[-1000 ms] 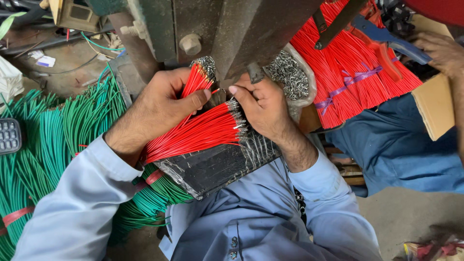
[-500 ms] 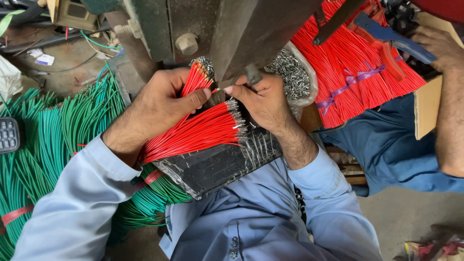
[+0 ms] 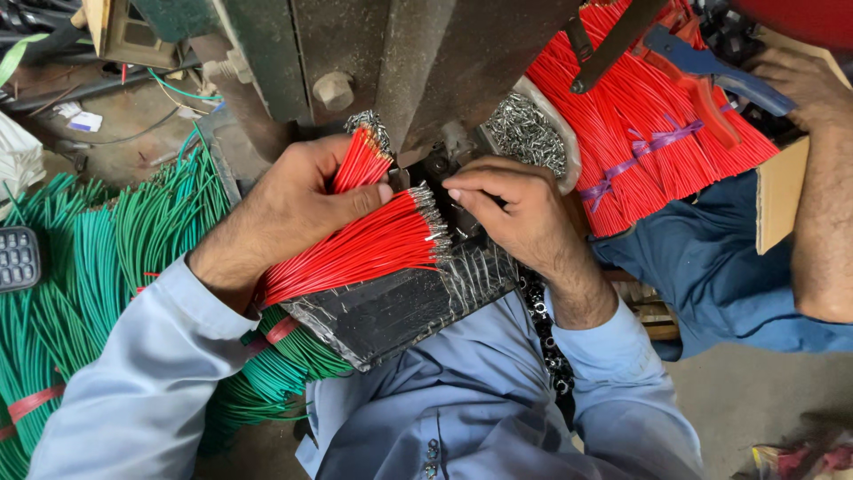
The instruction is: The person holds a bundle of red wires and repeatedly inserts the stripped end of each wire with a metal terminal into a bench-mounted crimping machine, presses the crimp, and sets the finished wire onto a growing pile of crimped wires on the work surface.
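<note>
- left hand (image 3: pixel 293 209) grips red wire bundle (image 3: pixel 360 249), metal tips pointing right toward machine (image 3: pixel 426 62)
- right hand (image 3: pixel 515 209) pinched narrow at tips
- black tray (image 3: pixel 391 311) beneath
- green wires (image 3: pixel 98 267) left

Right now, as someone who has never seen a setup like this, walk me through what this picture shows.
The view comes from a camera on the worker's head, looking down at their own two hands. The left hand holds a bundle of cut red wires with metal tips, resting on a black taped tray. The right hand pinches at the wire tips beside a grey metal press. Green wire bundles lie at the left. Loose metal terminals fill a dish. Another person's arm and more red wires are at the right.
</note>
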Tool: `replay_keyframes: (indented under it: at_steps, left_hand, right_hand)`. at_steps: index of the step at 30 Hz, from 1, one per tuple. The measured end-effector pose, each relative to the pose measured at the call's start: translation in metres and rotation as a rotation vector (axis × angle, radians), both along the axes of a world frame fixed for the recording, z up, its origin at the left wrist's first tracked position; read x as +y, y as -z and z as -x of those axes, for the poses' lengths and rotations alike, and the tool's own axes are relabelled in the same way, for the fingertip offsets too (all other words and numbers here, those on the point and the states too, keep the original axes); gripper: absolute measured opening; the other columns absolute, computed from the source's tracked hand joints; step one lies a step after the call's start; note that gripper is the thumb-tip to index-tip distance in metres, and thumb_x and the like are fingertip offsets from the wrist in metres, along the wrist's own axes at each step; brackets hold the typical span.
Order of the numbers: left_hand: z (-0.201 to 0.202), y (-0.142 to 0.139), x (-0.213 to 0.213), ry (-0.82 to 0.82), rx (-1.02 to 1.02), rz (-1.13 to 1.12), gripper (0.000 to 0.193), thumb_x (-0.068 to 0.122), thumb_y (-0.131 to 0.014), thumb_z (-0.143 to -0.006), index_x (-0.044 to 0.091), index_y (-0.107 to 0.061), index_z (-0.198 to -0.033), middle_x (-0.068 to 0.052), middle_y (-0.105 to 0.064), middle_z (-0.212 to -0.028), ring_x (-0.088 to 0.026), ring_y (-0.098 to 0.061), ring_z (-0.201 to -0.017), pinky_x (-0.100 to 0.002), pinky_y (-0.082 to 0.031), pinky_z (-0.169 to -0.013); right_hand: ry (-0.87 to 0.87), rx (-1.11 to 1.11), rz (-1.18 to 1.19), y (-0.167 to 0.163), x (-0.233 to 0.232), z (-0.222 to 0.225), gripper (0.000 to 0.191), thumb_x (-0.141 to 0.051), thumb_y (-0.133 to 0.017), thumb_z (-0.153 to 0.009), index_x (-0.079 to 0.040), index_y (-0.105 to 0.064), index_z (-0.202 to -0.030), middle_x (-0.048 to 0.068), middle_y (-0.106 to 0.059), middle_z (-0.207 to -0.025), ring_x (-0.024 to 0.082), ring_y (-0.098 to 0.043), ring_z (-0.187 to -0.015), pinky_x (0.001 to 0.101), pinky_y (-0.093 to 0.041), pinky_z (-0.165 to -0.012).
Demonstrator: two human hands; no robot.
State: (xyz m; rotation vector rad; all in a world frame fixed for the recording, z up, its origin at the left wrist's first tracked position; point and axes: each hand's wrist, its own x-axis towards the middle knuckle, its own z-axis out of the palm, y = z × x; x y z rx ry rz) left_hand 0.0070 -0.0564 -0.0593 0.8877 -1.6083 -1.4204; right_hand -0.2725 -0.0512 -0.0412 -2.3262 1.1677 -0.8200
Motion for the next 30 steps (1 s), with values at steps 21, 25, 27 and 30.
replay_keyframes:
  at_steps: [21,25,27,30]
  left_hand:
    - [-0.003,0.009,-0.006,-0.046,-0.032,-0.013,0.014,0.016,-0.068,-0.1,0.002,-0.068,-0.098,0.005,-0.063,-0.077,-0.003,-0.056,-0.071,-0.024,-0.05,-0.063]
    - [-0.003,0.009,-0.008,-0.023,0.01,0.03,0.015,0.016,-0.066,-0.103,0.002,-0.067,-0.099,0.004,-0.062,-0.078,-0.003,-0.056,-0.072,-0.024,-0.049,-0.063]
    - [-0.003,0.008,-0.008,-0.008,0.041,0.013,0.014,0.016,-0.066,-0.102,0.002,-0.068,-0.099,0.006,-0.064,-0.08,-0.002,-0.056,-0.073,-0.023,-0.05,-0.064]
    - [-0.002,0.007,-0.005,-0.01,0.048,-0.011,0.013,0.016,-0.065,-0.1,0.003,-0.068,-0.1,0.007,-0.066,-0.081,-0.001,-0.058,-0.074,-0.023,-0.051,-0.065]
  right_hand:
    - [-0.06,-0.386,-0.131,0.045,-0.025,-0.026,0.012,0.0,-0.063,-0.107,0.006,-0.064,-0.117,0.01,-0.074,-0.107,0.013,-0.069,-0.099,0.0281,-0.056,-0.089]
    - [-0.021,-0.467,-0.25,0.048,-0.03,-0.028,0.008,-0.005,-0.069,-0.104,0.003,-0.067,-0.106,0.006,-0.073,-0.097,0.009,-0.068,-0.091,0.0253,-0.056,-0.082]
    - [0.028,-0.386,-0.212,0.051,-0.034,-0.029,0.012,-0.005,-0.075,-0.102,0.003,-0.068,-0.097,0.005,-0.071,-0.085,0.007,-0.061,-0.081,0.0246,-0.053,-0.073]
    - [0.033,-0.399,-0.24,0.051,-0.036,-0.028,0.012,-0.006,-0.076,-0.1,0.002,-0.069,-0.095,0.002,-0.072,-0.083,0.006,-0.064,-0.079,0.0233,-0.054,-0.072]
